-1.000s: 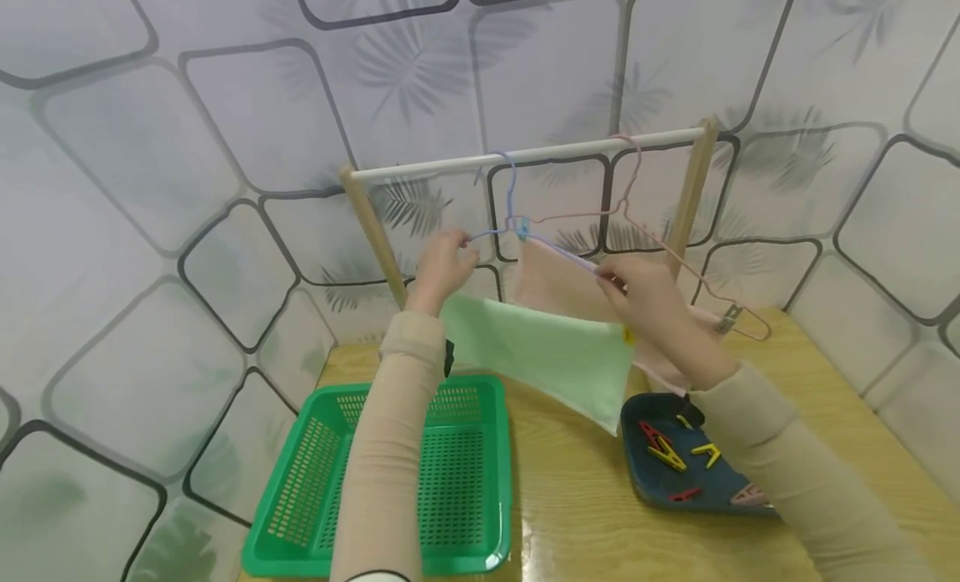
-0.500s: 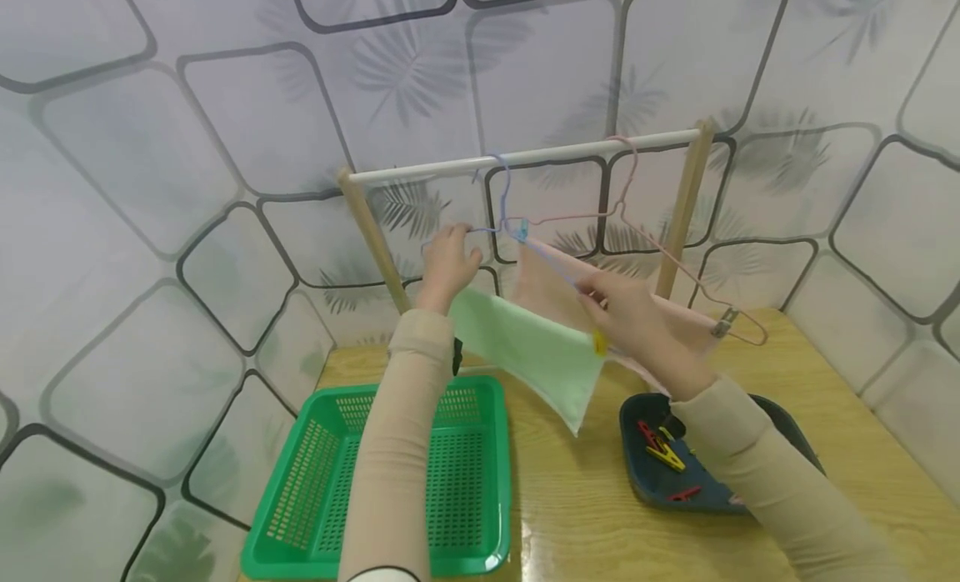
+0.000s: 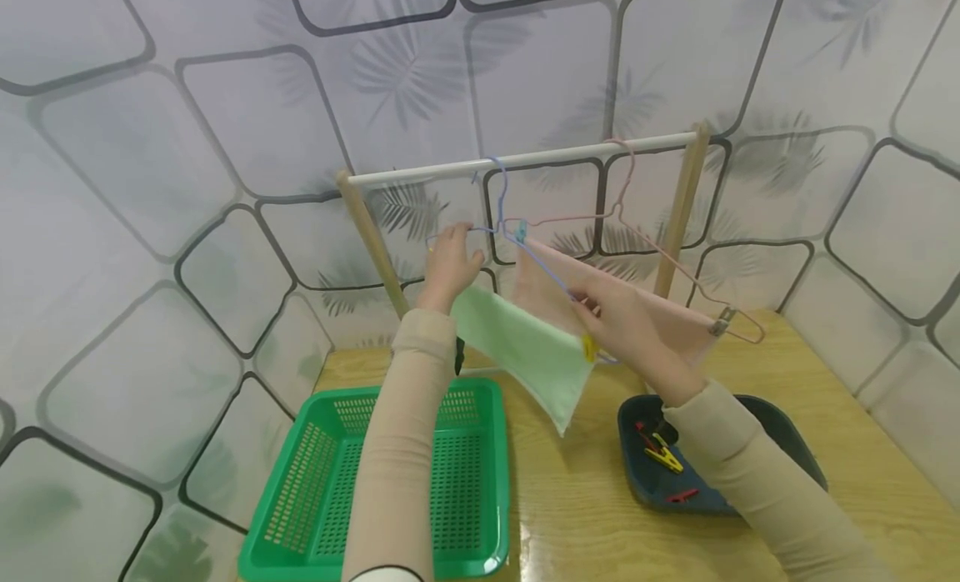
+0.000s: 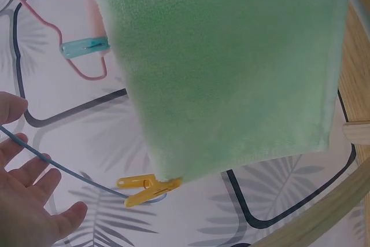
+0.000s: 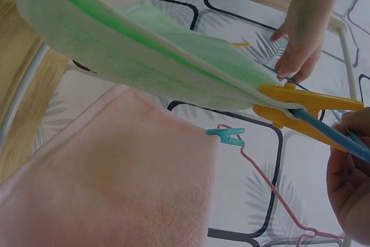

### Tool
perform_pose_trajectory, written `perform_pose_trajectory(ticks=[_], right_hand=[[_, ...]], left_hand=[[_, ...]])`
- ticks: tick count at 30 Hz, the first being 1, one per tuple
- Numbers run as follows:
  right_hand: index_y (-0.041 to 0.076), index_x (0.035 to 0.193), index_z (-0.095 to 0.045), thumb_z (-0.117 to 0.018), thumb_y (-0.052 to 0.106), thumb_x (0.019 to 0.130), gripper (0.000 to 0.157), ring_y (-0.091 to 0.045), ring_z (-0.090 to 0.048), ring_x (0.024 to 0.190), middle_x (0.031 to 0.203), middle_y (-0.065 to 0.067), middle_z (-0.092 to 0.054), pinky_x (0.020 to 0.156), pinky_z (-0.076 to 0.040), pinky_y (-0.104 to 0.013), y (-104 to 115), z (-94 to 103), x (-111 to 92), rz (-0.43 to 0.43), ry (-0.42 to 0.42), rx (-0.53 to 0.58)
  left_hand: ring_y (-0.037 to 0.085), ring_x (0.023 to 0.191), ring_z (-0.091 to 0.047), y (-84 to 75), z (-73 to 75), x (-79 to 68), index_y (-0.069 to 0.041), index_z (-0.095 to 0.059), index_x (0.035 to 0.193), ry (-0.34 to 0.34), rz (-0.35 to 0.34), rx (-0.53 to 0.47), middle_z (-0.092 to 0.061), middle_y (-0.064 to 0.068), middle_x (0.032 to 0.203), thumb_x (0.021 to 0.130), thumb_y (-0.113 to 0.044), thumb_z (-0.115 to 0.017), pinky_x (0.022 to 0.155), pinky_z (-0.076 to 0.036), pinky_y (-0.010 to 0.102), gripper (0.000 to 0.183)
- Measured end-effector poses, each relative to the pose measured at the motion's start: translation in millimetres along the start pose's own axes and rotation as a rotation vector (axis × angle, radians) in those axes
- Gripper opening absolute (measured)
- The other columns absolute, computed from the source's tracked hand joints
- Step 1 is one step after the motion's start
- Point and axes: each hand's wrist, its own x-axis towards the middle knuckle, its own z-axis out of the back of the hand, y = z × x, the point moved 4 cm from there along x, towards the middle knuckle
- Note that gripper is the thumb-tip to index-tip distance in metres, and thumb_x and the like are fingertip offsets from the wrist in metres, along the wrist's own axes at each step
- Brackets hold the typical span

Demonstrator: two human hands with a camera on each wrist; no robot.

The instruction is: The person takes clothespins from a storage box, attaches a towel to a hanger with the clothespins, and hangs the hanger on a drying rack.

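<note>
A blue clothes hanger (image 3: 555, 275) hangs from the rack's white rail (image 3: 555, 157), tilted down to the right. A light green towel (image 3: 525, 348) hangs from it, with a yellow clothespin (image 3: 589, 347) at its right end and another yellow clothespin (image 4: 153, 189) at the opposite corner in the left wrist view. My left hand (image 3: 450, 265) holds the hanger's left arm; the wire crosses the fingers in the left wrist view. My right hand (image 3: 617, 313) pinches the right arm beside the clothespin. Behind, a pink towel (image 3: 555, 282) hangs clipped to a pink hanger (image 3: 663, 253).
A green plastic basket (image 3: 497, 482) stands on the wooden table (image 3: 570, 515) at the front left. On the right, a dark tray (image 3: 645, 482) holds several red and yellow clothespins (image 3: 663, 459), partly hidden by my right sleeve. Patterned wall sheeting stands behind the rack.
The right hand has moved left and down with the hanger's right arm, tilting and turning it. The green towel's right end has swung left, uncovering more of the pink towel. The left hand moved slightly right.
</note>
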Motion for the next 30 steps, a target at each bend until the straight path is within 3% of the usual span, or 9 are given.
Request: perform_pose_trajectory(ticks=[30], right_hand=[[0.005,0.078,-0.057,-0.057,0.009,0.072,0.007,-0.010,-0.049,0.058,0.072,-0.002,-0.053,0.047,-0.039,-0.021,5.7,1.9,-6.2,-0.009,-0.024,-0.045]], left_hand=[[0.021,0.108,-0.027,0.0,-5.0,0.3,-0.016,-0.025,0.122,-0.004,0.019,0.017,-0.026,0.005,0.122,0.078,-0.030,-0.043,0.080,-0.027,0.043,0.049]])
